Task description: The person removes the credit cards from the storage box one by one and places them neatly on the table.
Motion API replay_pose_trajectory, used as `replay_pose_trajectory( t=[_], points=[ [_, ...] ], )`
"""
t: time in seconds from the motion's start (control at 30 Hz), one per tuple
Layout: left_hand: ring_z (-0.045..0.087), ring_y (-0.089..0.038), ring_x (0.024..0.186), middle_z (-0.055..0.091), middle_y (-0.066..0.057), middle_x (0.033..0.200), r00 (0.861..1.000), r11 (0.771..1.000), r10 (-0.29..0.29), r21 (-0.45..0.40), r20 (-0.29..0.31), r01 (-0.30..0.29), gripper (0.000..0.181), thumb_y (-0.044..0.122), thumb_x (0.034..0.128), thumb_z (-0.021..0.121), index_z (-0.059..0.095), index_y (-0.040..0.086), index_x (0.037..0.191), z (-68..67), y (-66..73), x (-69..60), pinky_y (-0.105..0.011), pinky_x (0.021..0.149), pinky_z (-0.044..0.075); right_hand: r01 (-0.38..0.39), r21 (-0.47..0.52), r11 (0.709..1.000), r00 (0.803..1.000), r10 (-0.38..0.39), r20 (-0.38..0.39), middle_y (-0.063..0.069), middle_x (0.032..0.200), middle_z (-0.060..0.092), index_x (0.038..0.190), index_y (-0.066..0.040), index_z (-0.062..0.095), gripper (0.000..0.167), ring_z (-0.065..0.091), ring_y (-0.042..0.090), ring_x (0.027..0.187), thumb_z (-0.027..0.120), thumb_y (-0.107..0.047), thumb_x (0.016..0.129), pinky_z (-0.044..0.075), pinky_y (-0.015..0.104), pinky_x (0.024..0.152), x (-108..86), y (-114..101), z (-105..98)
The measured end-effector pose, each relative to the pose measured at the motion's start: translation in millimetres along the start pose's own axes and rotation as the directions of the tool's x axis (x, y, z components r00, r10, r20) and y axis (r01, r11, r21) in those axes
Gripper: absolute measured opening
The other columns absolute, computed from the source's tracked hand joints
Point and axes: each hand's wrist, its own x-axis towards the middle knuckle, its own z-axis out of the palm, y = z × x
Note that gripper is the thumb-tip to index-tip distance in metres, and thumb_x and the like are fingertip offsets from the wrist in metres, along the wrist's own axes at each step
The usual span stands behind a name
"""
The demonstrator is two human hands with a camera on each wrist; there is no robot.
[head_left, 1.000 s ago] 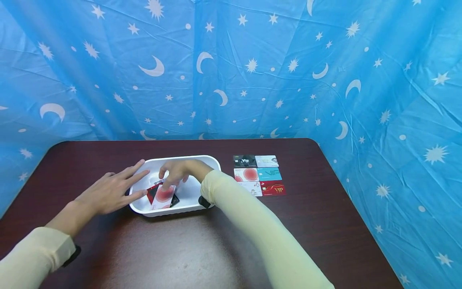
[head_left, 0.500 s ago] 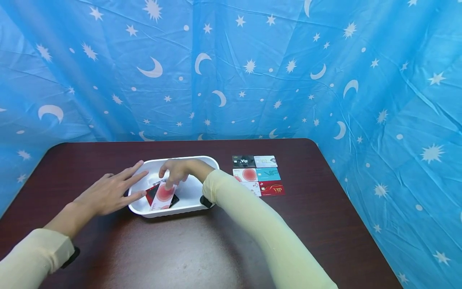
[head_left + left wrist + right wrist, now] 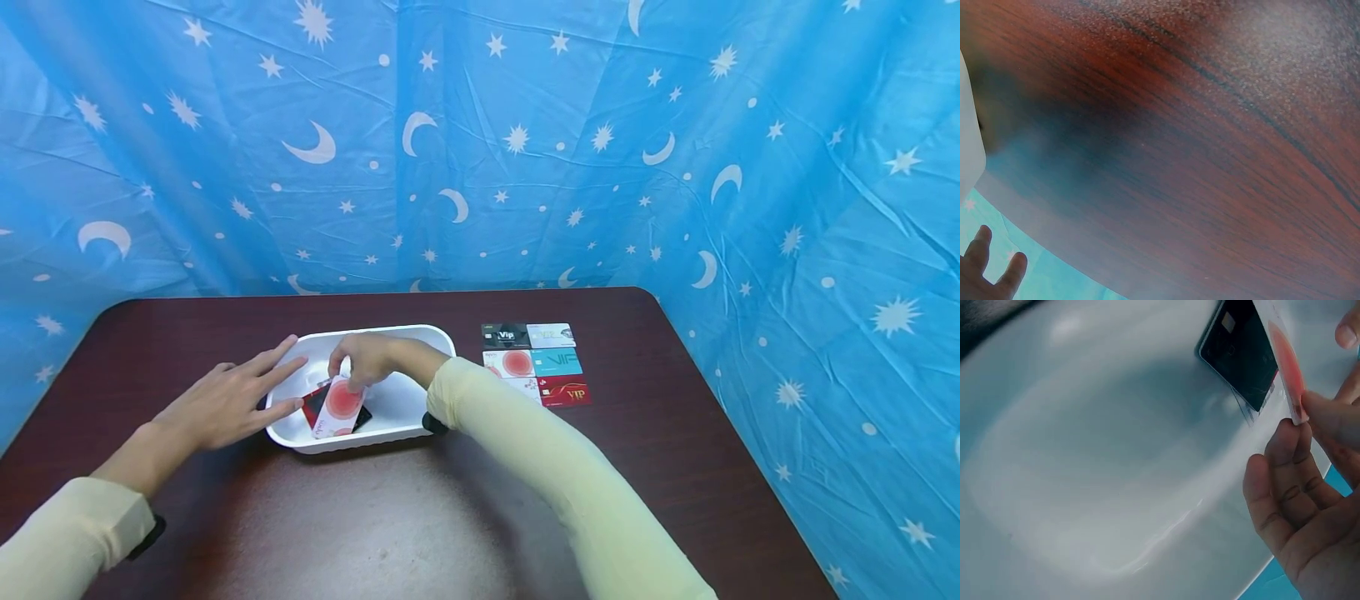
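My right hand [image 3: 367, 358] reaches into the white tray [image 3: 397, 432] and pinches a white card with a red circle [image 3: 342, 406] by one end. In the right wrist view the thumb and fingertips meet on the edge of that card [image 3: 1287, 359], which stands tilted. A black card [image 3: 1241, 353] lies under it in the tray, and part of a red card [image 3: 310, 408] shows to its left. My left hand [image 3: 225, 402] stays at the tray's left end with fingers spread and straight, its fingertips over the rim. Only a few of its fingers [image 3: 1015, 269] appear in the left wrist view.
Right of the tray, several cards lie in two columns on the dark wooden table [image 3: 660, 467]: black [image 3: 506, 336], white [image 3: 551, 335], red-circled [image 3: 510, 363], teal [image 3: 557, 362], white patterned [image 3: 527, 387] and red [image 3: 564, 390]. A blue star-patterned curtain [image 3: 480, 125] hangs behind.
My right hand's fingers have closed in on the red-circled card's upper end, and now pinch it. The left hand holds its place at the tray's end.
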Motion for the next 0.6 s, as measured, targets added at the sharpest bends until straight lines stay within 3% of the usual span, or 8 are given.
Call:
replay_pose_trajectory(
  t=[0.27,0.6],
  points=[
    [0.051,-0.046,0.128,0.029,-0.022,0.158,1.000,1.000,-0.003,-0.008,-0.002,0.003,0.074,0.055,0.0938,0.057,0.040,0.011,0.152,-1.3,1.2,0.1,-0.069,0.093,0.043,0.134,-0.104,0.985,0.989,-0.141,-0.056,0.004,0.083,0.057,0.120,-0.005,0.063,0.028,0.050,0.010,0.066,0.064,0.001,0.093,0.044,0.018,0.058,-12.4,2,2],
    [0.049,-0.045,0.130,0.029,-0.022,0.159,1.000,1.000,-0.010,-0.013,0.004,0.010,0.075,0.055,0.0938,0.057,0.039,0.012,0.152,-0.4,0.1,-0.8,-0.068,0.094,0.043,0.154,-0.067,0.986,0.987,-0.157,-0.040,0.004,0.068,0.059,0.104,-0.006,0.057,0.013,0.063,0.017,0.061,0.059,0.002,0.095,0.046,0.020,0.055,-30.8,3,4]
  ],
)
